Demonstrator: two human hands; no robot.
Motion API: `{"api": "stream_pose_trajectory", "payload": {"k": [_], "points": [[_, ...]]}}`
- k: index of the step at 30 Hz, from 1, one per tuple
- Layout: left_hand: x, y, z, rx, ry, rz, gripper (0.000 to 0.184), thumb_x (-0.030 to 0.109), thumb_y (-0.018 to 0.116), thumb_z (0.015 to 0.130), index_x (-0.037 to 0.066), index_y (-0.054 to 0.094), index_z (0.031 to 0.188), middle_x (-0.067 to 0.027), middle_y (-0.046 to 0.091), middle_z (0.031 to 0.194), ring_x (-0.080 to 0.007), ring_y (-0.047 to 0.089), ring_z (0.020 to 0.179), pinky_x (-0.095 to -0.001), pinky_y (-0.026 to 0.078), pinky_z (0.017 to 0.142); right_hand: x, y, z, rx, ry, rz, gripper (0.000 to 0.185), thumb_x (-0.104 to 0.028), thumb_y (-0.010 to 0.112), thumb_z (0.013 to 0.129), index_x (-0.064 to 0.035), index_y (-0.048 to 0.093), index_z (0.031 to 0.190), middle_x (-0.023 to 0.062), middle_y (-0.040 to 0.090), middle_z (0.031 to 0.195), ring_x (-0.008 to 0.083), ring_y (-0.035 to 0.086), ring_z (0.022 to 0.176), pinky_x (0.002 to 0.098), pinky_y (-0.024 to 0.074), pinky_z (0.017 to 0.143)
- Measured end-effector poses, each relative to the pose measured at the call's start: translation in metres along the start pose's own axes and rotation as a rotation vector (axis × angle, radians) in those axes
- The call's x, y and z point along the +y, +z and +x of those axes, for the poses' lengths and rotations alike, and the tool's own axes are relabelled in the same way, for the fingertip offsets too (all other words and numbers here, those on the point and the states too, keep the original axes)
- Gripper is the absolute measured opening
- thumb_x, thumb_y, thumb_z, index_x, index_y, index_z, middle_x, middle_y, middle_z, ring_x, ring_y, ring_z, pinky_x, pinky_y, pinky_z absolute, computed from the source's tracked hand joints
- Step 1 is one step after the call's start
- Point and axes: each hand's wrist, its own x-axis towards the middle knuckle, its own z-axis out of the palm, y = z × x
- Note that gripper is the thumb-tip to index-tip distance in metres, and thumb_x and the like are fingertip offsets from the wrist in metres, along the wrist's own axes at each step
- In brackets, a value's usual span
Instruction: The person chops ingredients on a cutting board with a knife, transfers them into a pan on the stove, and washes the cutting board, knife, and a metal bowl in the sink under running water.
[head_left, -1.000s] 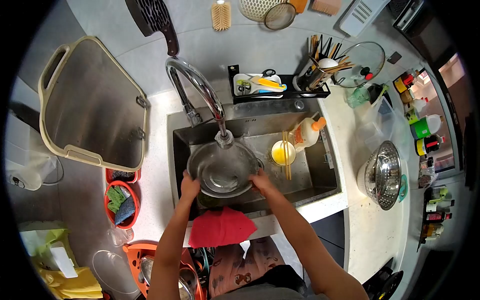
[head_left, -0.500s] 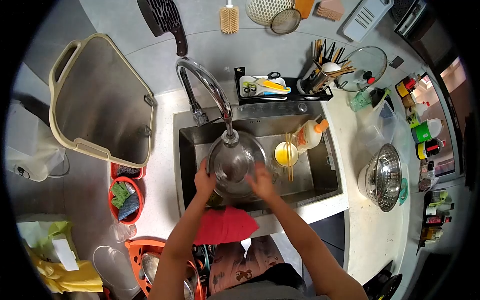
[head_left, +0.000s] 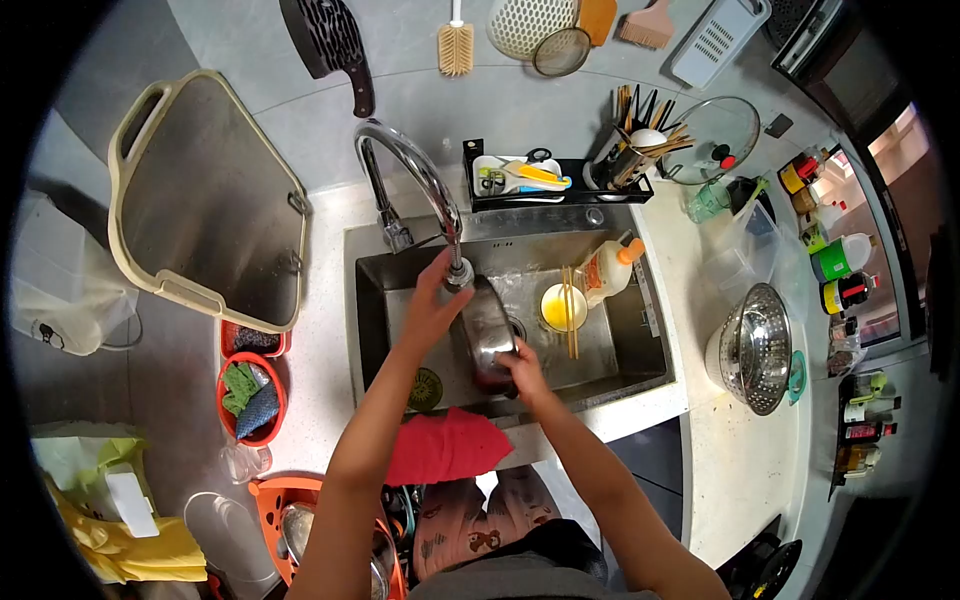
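A round metal bowl [head_left: 487, 335] is tipped on its side over the left part of the sink [head_left: 590, 372]. My right hand [head_left: 522, 370] grips its lower right rim, fingers closed. Up at the faucet [head_left: 415, 165], my left hand [head_left: 436, 296] is beside the spout's end, near the bowl's upper edge; whether its fingers grip the spout is hard to tell. Right of the bowl, a small bowl with yellow contents [head_left: 557, 308] has chopsticks [head_left: 571, 325] across it. A white bottle with an orange cap [head_left: 606, 272] stands behind. A green drain strainer [head_left: 425, 388] lies low in the sink.
A red cloth [head_left: 445, 447] hangs over the sink's front edge. On the left are a red basket with cloths [head_left: 250, 400] and a cutting board [head_left: 205, 200]. To the right stands a metal colander [head_left: 750, 350]; a black rack [head_left: 560, 195] sits behind the sink.
The metal bowl has gone from level to tipped on its side. My left hand has left its rim and moved up to the spout; my right hand has closed on the lower right rim.
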Motion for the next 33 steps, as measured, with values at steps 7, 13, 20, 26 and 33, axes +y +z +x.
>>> {"api": "stream_pose_trajectory", "payload": {"k": [7, 13, 20, 26, 33], "points": [[0.007, 0.007, 0.011, -0.241, -0.297, -0.299, 0.038, 0.013, 0.068, 0.078, 0.006, 0.057, 0.114, -0.0062, 0.060, 0.093, -0.0139, 0.060, 0.080, -0.0254, 0.048, 0.068, -0.007, 0.012, 0.023, 0.421, 0.280, 0.374, 0.044, -0.031, 0.053, 0.087, -0.0081, 0.044, 0.123, 0.0050, 0.047, 0.124, 0.0216, 0.045, 0.112, 0.0428, 0.0360, 0.093], [0.009, -0.013, 0.013, -0.218, -0.219, -0.077, 0.035, 0.010, 0.068, 0.078, 0.003, 0.057, 0.110, -0.0075, 0.062, 0.087, -0.0133, 0.063, 0.073, -0.0253, 0.050, 0.063, -0.023, 0.007, 0.023, 0.490, 0.344, 0.591, 0.040, -0.030, 0.055, 0.086, -0.0066, 0.047, 0.117, 0.0077, 0.055, 0.112, 0.0246, 0.052, 0.103, 0.0395, 0.0428, 0.087], [0.017, -0.021, 0.026, -0.397, -0.309, -0.248, 0.033, 0.007, 0.064, 0.081, 0.000, 0.053, 0.112, -0.0080, 0.062, 0.084, -0.0159, 0.063, 0.075, -0.0299, 0.052, 0.069, -0.011, 0.005, 0.014, -0.055, -0.114, -0.466, 0.027, -0.016, 0.065, 0.078, -0.0077, 0.057, 0.102, 0.0056, 0.062, 0.093, 0.0230, 0.060, 0.084, 0.0380, 0.0490, 0.074], [0.010, 0.000, 0.023, -0.372, -0.326, -0.456, 0.032, 0.012, 0.069, 0.076, 0.003, 0.058, 0.105, -0.0055, 0.063, 0.080, -0.0120, 0.063, 0.074, -0.0263, 0.048, 0.067, -0.013, 0.017, -0.006, -0.366, -0.504, -1.417, 0.027, -0.015, 0.062, 0.068, -0.0177, 0.063, 0.095, 0.0067, 0.064, 0.083, 0.0289, 0.061, 0.073, 0.0393, 0.0467, 0.064], [0.034, -0.013, 0.017, -0.257, -0.266, 0.137, 0.033, 0.018, 0.068, 0.076, 0.007, 0.059, 0.105, -0.0045, 0.064, 0.082, -0.0157, 0.062, 0.074, -0.0278, 0.047, 0.068, -0.017, 0.004, -0.011, -0.311, -0.596, -1.521, 0.032, -0.010, 0.061, 0.063, -0.0217, 0.063, 0.094, 0.0008, 0.064, 0.081, 0.0214, 0.061, 0.081, 0.0376, 0.0397, 0.079]]}}
